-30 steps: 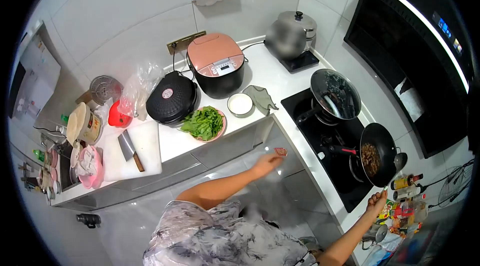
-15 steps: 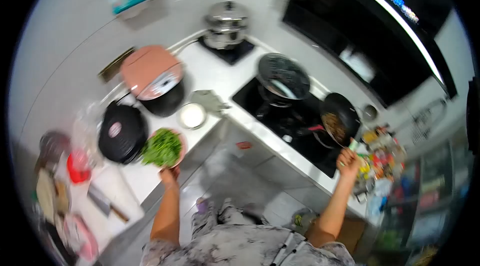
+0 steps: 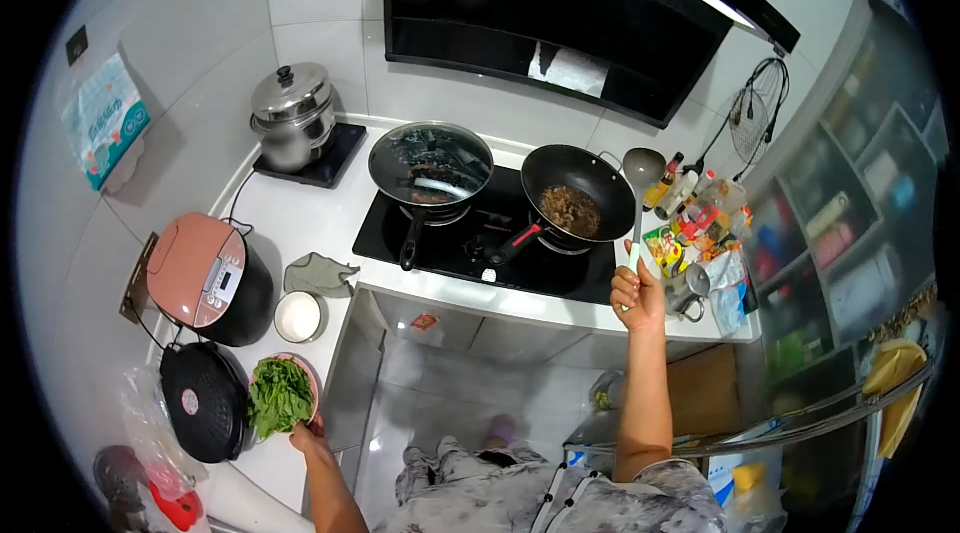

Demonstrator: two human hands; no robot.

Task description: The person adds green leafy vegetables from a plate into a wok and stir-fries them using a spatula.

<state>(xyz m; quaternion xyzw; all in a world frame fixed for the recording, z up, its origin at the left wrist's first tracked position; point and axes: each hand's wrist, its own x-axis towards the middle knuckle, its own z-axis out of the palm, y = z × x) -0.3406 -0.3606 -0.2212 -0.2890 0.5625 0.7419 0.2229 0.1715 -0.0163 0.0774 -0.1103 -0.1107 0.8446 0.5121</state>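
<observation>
My right hand [image 3: 638,295] is closed around the pale green handle of a ladle [image 3: 644,169], holding it upright at the counter's front edge, its metal bowl up beside the wok. The black wok [image 3: 545,169] on the right burner contains browned, chopped food [image 3: 570,211]; its red-and-black handle points toward the front left. On the left counter, my left hand [image 3: 308,433] grips the near rim of a pink bowl [image 3: 314,388] heaped with leafy greens [image 3: 279,396]. The fingers under that rim are partly hidden.
A glass-lidded pan [image 3: 430,165] sits on the left burner. Farther left are a steamer pot [image 3: 290,113], a pink rice cooker [image 3: 190,268], a white bowl [image 3: 298,317], a grey cloth [image 3: 318,276] and a black round appliance [image 3: 204,401]. Bottles and seasoning packets [image 3: 668,251] crowd the right counter.
My view has swung right toward the stove, so the counter things appear farther left. The ladle now shows clearly, raised in my right hand. My left hand still grips the bowl of greens.
</observation>
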